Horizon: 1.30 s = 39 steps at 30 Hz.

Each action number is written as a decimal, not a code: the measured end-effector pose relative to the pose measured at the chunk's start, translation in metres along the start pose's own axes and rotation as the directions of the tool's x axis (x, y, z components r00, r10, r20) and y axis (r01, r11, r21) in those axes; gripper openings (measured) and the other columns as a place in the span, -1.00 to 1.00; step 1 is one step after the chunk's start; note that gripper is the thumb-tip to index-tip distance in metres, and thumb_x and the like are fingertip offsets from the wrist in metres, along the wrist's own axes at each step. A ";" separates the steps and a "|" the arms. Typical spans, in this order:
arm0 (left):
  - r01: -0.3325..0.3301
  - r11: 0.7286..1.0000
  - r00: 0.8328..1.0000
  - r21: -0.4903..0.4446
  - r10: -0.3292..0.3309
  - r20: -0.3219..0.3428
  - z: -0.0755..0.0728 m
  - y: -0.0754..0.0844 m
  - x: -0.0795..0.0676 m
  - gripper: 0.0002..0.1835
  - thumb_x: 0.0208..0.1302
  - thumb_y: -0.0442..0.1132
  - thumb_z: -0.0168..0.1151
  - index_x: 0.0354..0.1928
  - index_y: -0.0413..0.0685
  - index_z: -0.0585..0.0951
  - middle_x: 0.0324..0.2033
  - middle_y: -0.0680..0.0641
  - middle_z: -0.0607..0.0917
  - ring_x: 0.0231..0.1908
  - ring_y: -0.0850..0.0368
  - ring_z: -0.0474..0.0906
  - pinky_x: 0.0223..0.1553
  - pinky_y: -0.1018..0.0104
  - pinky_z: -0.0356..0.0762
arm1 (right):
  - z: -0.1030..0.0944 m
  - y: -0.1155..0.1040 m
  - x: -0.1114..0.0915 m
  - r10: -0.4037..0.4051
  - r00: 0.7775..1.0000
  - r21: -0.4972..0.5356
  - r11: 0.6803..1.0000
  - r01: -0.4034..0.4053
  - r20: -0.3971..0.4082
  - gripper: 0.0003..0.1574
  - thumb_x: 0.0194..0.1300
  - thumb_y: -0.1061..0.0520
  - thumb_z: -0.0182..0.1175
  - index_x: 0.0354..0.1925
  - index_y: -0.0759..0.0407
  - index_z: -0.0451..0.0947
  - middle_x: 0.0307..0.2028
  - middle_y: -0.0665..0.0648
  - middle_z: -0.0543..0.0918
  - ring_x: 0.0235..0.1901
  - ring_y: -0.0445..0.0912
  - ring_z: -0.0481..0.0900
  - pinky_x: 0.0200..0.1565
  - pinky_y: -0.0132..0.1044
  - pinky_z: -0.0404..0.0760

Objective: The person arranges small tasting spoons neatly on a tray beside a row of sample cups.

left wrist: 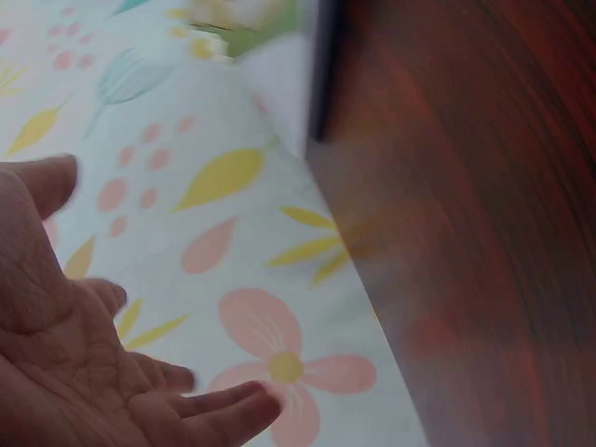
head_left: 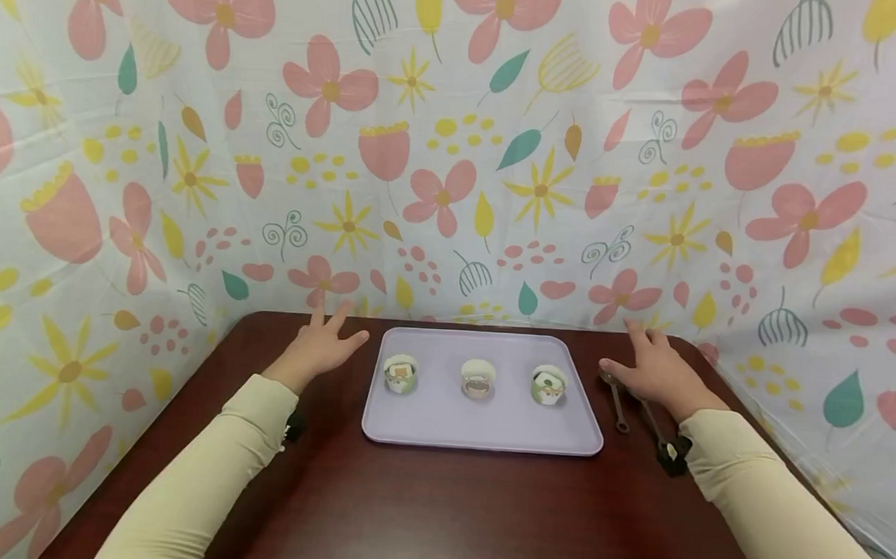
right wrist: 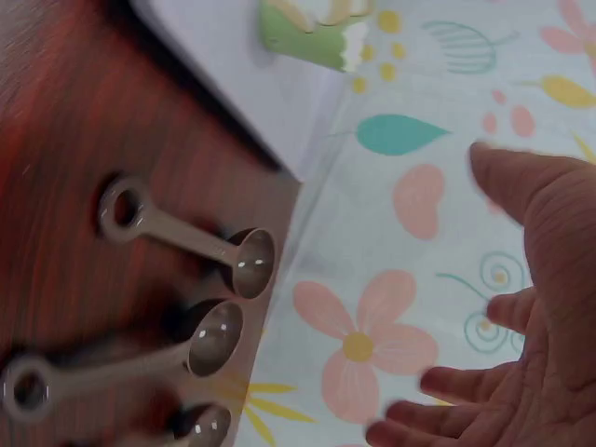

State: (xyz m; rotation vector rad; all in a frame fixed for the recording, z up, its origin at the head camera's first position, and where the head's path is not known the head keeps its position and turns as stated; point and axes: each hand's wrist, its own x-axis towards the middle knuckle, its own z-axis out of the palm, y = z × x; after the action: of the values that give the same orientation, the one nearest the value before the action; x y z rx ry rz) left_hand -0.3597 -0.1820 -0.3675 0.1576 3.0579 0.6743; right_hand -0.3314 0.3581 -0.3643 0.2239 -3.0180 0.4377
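Observation:
My left hand [head_left: 317, 350] is spread, fingers apart, over the table's left side and holds nothing. In the left wrist view its fingers [left wrist: 228, 410] stretch out against the flowered cloth. My right hand [head_left: 658, 368] is likewise spread and holds nothing, over the right side near the measuring spoons [head_left: 617, 404]. The right wrist view shows three spoons: one brown-grey spoon [right wrist: 191, 237], a second spoon [right wrist: 121, 368], and a third partly cut off. Between the hands lies a pale lilac tray [head_left: 442, 425] with a left cup [head_left: 400, 376], a middle cup [head_left: 478, 381] and a right cup [head_left: 548, 386] in a row.
A dark red-brown table [head_left: 408, 511] carries everything. Flower-printed cloth [head_left: 454, 146] hangs behind the table and along both sides. A small black object [head_left: 671, 456] shows beside the right sleeve, and another dark one [head_left: 294, 427] beside the left sleeve.

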 end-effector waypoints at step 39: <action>0.279 0.749 0.957 -0.602 -0.164 0.239 0.075 0.007 0.013 -0.44 0.28 -0.53 0.23 0.32 -0.45 0.39 0.00 -0.45 0.58 -0.02 -0.29 0.60 -0.20 -0.07 0.73 | 0.023 0.050 -0.040 0.288 0.953 0.354 0.905 -0.237 -0.098 0.08 0.50 -0.38 -0.12 0.52 0.43 -0.02 0.23 0.62 0.38 0.14 0.45 0.42 -0.01 0.32 0.49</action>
State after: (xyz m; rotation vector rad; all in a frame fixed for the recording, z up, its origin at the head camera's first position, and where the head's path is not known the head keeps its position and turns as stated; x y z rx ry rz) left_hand -0.3696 -0.1433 -0.4326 -0.1508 2.4481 1.5158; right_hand -0.3016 0.4037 -0.4044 -0.1947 -2.8135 0.9545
